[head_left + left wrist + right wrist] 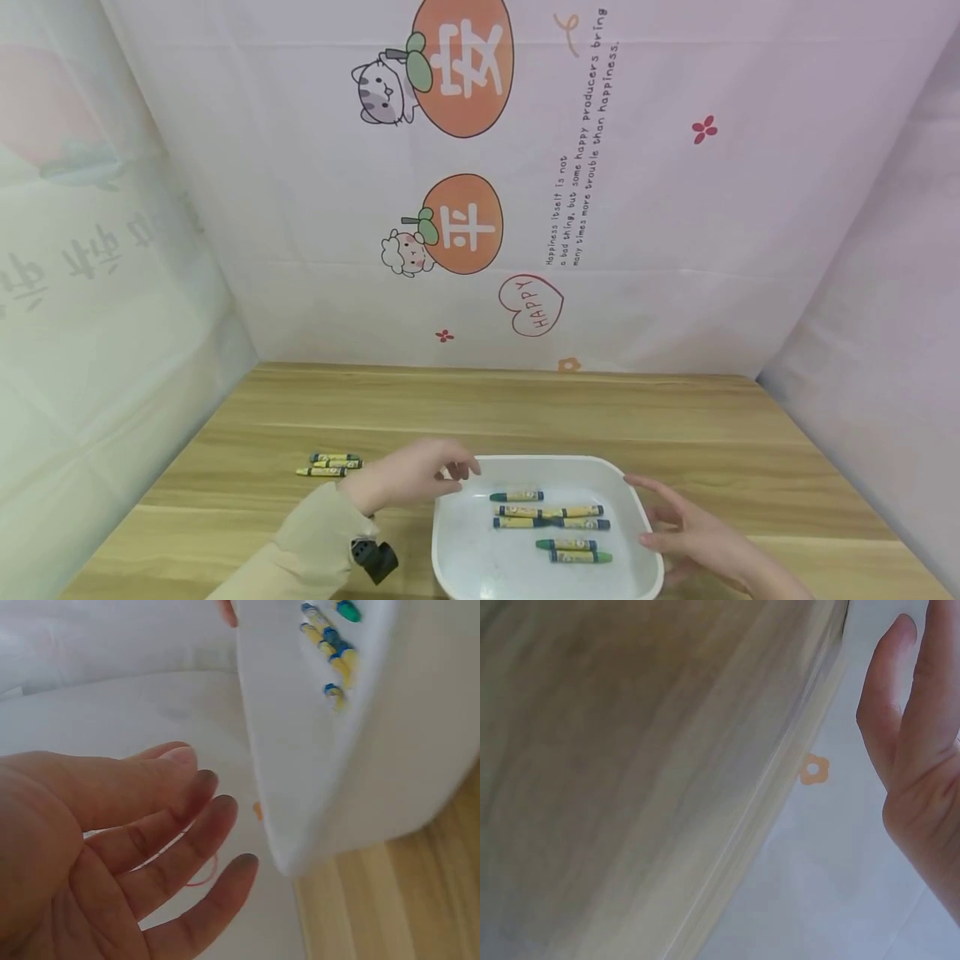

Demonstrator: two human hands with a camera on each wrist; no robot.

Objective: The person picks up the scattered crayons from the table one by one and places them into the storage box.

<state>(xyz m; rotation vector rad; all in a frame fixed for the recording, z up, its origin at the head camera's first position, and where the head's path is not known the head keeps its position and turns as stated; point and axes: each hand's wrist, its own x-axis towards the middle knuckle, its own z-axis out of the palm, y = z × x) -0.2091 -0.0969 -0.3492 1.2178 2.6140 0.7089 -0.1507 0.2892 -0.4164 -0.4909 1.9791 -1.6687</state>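
A white tray (480, 575) sits on the wooden table in the head view, with several crayons lying inside. Among them are a dark green crayon (517, 497), yellow-wrapped crayons (517, 512) in rows, and a lighter green crayon (581, 557). My left hand (420, 475) hovers by the tray's left rim with loosely bent fingers and holds nothing; the left wrist view shows its fingertips (225, 810) apart from the tray wall (300, 787). Along the right rim lies my right hand (693, 533), index finger and thumb spread at the edge. The right wrist view shows its extended fingers (885, 712).
Several more crayons (326, 465) lie on the table (390, 408) left of the tray, beyond my left forearm. A printed white cloth (637, 317) rises behind the table, with cloth walls on both sides. A black device (375, 560) is strapped at my left wrist.
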